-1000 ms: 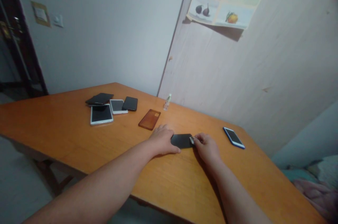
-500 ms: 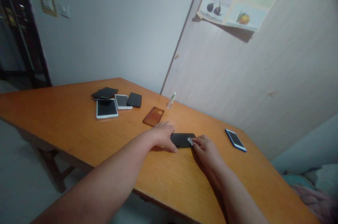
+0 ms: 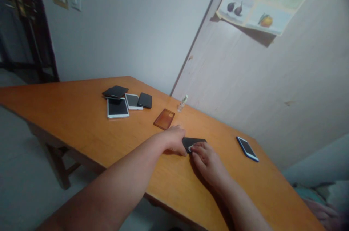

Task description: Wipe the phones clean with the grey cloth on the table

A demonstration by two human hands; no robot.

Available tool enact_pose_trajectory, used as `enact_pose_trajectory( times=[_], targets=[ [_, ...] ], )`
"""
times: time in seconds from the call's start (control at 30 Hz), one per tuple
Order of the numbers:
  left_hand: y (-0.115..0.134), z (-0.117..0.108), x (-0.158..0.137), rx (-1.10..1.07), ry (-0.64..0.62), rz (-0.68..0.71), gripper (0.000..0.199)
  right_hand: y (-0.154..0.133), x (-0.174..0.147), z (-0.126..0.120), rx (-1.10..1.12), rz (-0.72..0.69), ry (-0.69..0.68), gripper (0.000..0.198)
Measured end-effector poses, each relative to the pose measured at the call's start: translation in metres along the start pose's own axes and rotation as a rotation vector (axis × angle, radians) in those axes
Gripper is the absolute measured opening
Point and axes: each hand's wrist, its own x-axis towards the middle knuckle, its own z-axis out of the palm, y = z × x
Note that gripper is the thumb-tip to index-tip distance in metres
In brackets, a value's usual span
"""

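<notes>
A black smartphone lies flat on the wooden table, its long side running left to right. My left hand grips the phone's left end between thumb and fingers. Pinched in my right hand is a small white wipe, pressed on the phone's surface close to my left thumb. My right hand covers part of the phone's near side. Just beyond my left hand lies a brown, see-through phone case, with a small clear spray bottle standing behind it.
On the table, to the left, are a white-framed tablet, a smaller white device, a black device and dark flat items piled together. A blue-edged phone lies to the right. Walls border the far side.
My right hand has slid the wipe leftward along the phone, towards my left hand. My left hand keeps its hold. The whole view has shifted slightly.
</notes>
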Motion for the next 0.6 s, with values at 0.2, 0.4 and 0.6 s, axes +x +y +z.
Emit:
enact_pose_trajectory(
  times=[0.2, 0.4, 0.6],
  targets=[
    [0.001, 0.002, 0.003, 0.009, -0.010, 0.007, 0.068, 0.022, -0.003, -0.008, -0.216, 0.187, 0.038, 0.037],
    [0.003, 0.003, 0.003, -0.010, 0.007, 0.003, 0.068, 0.011, -0.007, -0.004, -0.147, 0.128, -0.049, 0.044],
    [0.003, 0.005, 0.004, -0.005, 0.004, -0.001, 0.066, 0.018, -0.002, 0.000, -0.126, 0.140, -0.080, 0.048]
  ],
)
